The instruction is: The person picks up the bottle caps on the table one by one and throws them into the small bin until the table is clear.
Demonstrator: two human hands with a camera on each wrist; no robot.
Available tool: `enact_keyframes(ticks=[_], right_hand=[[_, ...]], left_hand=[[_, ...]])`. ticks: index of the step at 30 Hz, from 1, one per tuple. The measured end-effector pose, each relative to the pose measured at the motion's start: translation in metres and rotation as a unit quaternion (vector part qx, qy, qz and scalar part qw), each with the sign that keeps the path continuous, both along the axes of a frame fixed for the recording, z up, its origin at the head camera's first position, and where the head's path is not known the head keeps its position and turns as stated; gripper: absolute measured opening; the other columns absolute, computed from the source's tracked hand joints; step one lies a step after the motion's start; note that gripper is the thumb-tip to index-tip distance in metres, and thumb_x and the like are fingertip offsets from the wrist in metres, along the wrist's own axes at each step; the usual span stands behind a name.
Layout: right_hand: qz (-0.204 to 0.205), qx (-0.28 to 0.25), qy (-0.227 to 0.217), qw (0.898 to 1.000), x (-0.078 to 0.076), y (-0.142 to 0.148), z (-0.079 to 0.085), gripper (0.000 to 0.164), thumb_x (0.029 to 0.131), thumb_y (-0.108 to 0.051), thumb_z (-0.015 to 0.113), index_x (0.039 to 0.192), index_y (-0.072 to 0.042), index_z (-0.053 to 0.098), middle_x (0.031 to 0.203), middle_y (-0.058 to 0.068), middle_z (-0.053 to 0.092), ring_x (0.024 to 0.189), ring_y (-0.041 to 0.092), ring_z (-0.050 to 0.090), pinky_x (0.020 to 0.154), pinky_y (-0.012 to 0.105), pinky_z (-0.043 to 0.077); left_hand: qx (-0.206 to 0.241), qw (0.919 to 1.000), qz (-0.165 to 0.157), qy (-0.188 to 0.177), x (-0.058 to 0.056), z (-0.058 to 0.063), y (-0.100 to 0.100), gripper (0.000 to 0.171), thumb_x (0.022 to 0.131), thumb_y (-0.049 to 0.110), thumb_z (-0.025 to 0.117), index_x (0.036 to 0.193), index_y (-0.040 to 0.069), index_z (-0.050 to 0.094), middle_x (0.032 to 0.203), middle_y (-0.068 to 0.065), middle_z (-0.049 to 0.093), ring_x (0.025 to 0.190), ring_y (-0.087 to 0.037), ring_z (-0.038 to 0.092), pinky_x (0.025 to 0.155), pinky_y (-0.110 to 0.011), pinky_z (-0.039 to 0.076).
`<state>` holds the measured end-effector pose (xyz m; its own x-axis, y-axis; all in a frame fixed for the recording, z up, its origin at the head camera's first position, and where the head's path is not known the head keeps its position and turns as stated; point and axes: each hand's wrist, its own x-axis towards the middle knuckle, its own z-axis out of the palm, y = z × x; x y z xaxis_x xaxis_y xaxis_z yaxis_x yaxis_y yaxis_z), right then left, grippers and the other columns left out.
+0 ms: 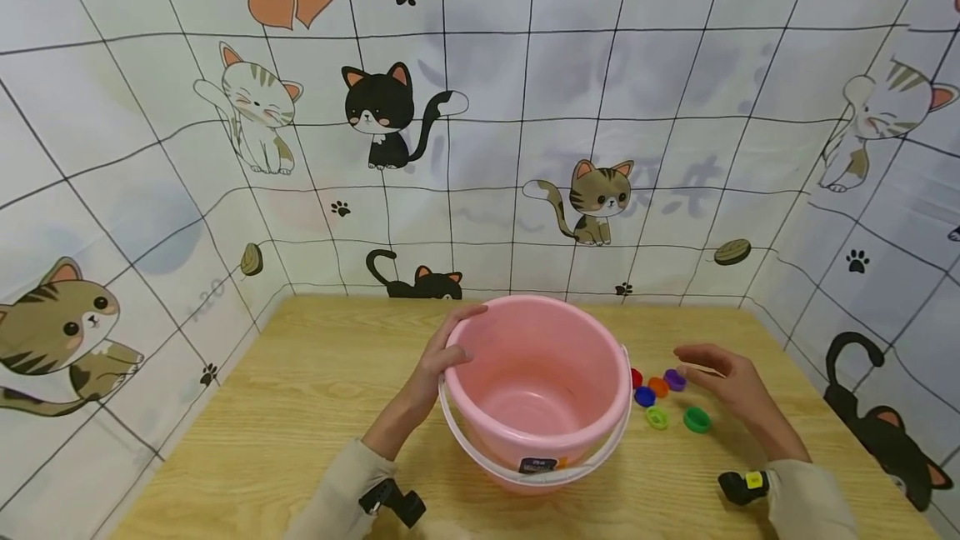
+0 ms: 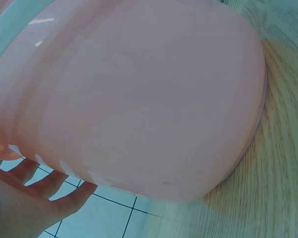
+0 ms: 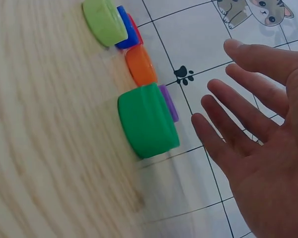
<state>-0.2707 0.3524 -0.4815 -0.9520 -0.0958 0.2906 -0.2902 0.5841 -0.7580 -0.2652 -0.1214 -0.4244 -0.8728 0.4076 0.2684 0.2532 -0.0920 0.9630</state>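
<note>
A pink plastic bucket (image 1: 551, 357) stands in the middle of the table, its mouth tilted toward me. My left hand (image 1: 442, 352) grips its left rim, thumb over the inside and fingers along the outside. In the left wrist view, those fingers lie against the bucket's wall (image 2: 149, 99). To the bucket's right lie small round plastic caps: green (image 1: 697, 419), yellow-green (image 1: 657, 417), blue (image 1: 644, 396), orange (image 1: 657, 387), purple (image 1: 674, 380) and a partly hidden red one (image 1: 637, 377). My right hand (image 1: 723, 377) hovers beside the purple and green caps with fingers extended, holding nothing.
The bucket's white handle (image 1: 525, 476) hangs down across its front, over a dark label (image 1: 537, 465). Cat-print sheeting (image 1: 495, 148) with a grid pattern walls in the wooden table (image 1: 300, 407) at the back and both sides.
</note>
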Motion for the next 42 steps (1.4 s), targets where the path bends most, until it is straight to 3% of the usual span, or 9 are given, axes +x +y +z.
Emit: enact_keyframes(ticks=[7,10,14,20,22,26,29,33,42], right_hand=[[-0.009,0.028,-0.018,0.999,-0.001,0.002,-0.007,0.043,0.099,-0.024,0.069,0.134,0.001,0.064,0.132,0.021,0.067,0.102,-0.017,0.057,0.084,0.006,0.047],[-0.001,0.035,-0.025,0.999,0.000,0.004,-0.008,0.044,0.099,-0.022,0.068,0.136,0.001,0.062,0.135,0.028,0.063,0.103,-0.018,0.055,0.084,0.007,0.047],[0.006,0.047,-0.036,0.998,0.001,0.005,-0.009,0.046,0.099,-0.020,0.069,0.138,0.003,0.061,0.137,0.029,0.062,0.107,-0.013,0.058,0.084,0.009,0.047],[-0.004,0.069,-0.064,0.996,0.000,0.004,-0.012,0.049,0.098,-0.023,0.070,0.139,0.002,0.060,0.138,0.027,0.062,0.119,0.035,0.066,0.084,0.013,0.047],[-0.005,0.064,-0.077,0.995,0.000,0.003,-0.014,0.051,0.098,-0.024,0.070,0.140,0.002,0.059,0.140,0.027,0.061,0.121,0.043,0.064,0.084,0.013,0.047],[-0.006,0.066,-0.086,0.994,-0.002,0.003,-0.016,0.052,0.099,-0.026,0.069,0.141,0.002,0.058,0.141,0.027,0.060,0.123,0.045,0.062,0.089,0.020,0.051],[-0.005,0.076,-0.088,0.993,-0.001,0.003,-0.018,0.053,0.100,-0.026,0.068,0.142,0.004,0.056,0.141,0.030,0.059,0.125,0.049,0.059,0.096,0.041,0.056],[-0.012,0.089,-0.096,0.991,-0.001,0.002,-0.019,0.052,0.100,-0.025,0.068,0.140,0.006,0.057,0.140,0.034,0.058,0.125,0.053,0.058,0.101,0.062,0.050],[-0.018,0.100,-0.096,0.990,-0.001,0.000,-0.019,0.050,0.097,-0.021,0.071,0.138,0.006,0.060,0.138,0.033,0.060,0.125,0.053,0.059,0.101,0.063,0.050]], left_hand=[[0.000,1.0000,0.003,-0.002,0.000,-0.001,0.000,0.070,0.085,0.018,0.049,0.154,0.025,0.044,0.157,-0.014,0.041,0.127,-0.038,0.053,0.094,-0.049,0.057],[0.002,1.0000,0.003,-0.002,0.000,0.001,0.001,0.070,0.085,0.018,0.048,0.154,0.025,0.044,0.157,-0.014,0.041,0.126,-0.038,0.054,0.093,-0.049,0.057],[0.002,1.0000,0.001,0.000,0.001,0.002,0.002,0.071,0.084,0.018,0.047,0.155,0.026,0.043,0.156,-0.013,0.041,0.124,-0.040,0.056,0.090,-0.049,0.058],[0.001,1.0000,0.000,0.002,0.002,0.002,0.002,0.070,0.085,0.018,0.047,0.154,0.027,0.044,0.157,-0.010,0.040,0.126,-0.040,0.055,0.091,-0.052,0.057],[0.000,1.0000,0.000,0.001,0.002,0.002,0.002,0.070,0.085,0.018,0.048,0.154,0.027,0.044,0.157,-0.009,0.040,0.127,-0.039,0.054,0.092,-0.053,0.057],[-0.003,1.0000,0.002,0.000,0.002,0.002,0.002,0.070,0.084,0.019,0.048,0.154,0.027,0.044,0.157,-0.009,0.040,0.128,-0.038,0.053,0.093,-0.053,0.056],[-0.001,1.0000,0.000,0.001,0.002,0.002,0.002,0.070,0.085,0.019,0.048,0.154,0.026,0.044,0.157,-0.009,0.039,0.128,-0.039,0.053,0.093,-0.052,0.057],[0.002,1.0000,-0.003,0.001,0.002,0.003,0.001,0.070,0.085,0.019,0.048,0.154,0.027,0.043,0.157,-0.009,0.040,0.127,-0.040,0.054,0.091,-0.051,0.058],[0.003,1.0000,-0.005,0.001,0.002,0.002,0.001,0.070,0.085,0.018,0.047,0.154,0.026,0.043,0.156,-0.011,0.041,0.126,-0.042,0.054,0.090,-0.052,0.058]])
